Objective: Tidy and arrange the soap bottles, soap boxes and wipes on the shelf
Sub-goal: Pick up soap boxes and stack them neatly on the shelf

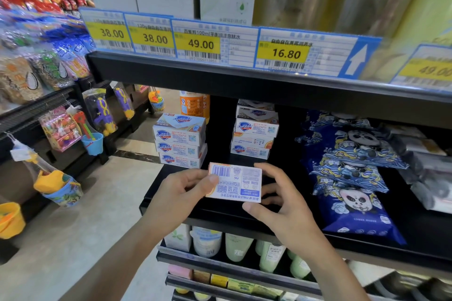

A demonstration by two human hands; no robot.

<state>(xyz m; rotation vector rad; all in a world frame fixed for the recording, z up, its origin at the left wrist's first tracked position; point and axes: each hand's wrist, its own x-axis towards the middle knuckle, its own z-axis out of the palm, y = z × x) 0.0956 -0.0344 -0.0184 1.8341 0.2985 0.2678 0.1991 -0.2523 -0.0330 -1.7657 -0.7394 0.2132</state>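
My left hand [182, 193] and my right hand [281, 205] both hold one white soap box [238, 182], barcode side up, just above the front of the black shelf [171, 193]. Behind it stand two stacks of the same soap boxes, one at the left [179, 142] and one at the right [254, 134]. An orange soap bottle [193, 104] stands at the back left. Blue panda-print wipes packs [352, 178] lie overlapping to the right of the boxes.
Grey and white packs [425, 166] lie at the far right of the shelf. Price tags [200, 43] line the shelf edge above. Pale green bottles [244, 244] fill the shelf below. Toys and buckets [93, 144] hang on racks across the aisle at left.
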